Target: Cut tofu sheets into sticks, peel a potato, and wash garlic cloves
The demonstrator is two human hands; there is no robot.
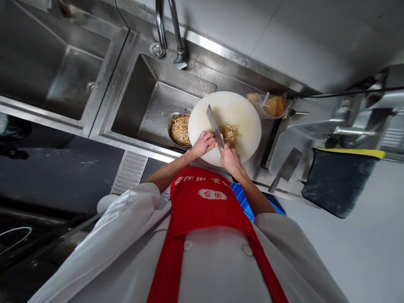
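A round white cutting board lies beside the sink, with a pile of thin yellowish strips on its near part. My right hand is closed round the handle of a cleaver-style knife whose blade slants across the board. My left hand is curled, fingers pressed down on a small yellowish piece right against the blade. A metal bowl full of the same cut strips sits in the sink, just left of the board.
The steel sink has a tap above it, and a second basin lies to the left. A plastic bag with yellow pieces sits behind the board. A second cleaver and a dark cloth lie to the right.
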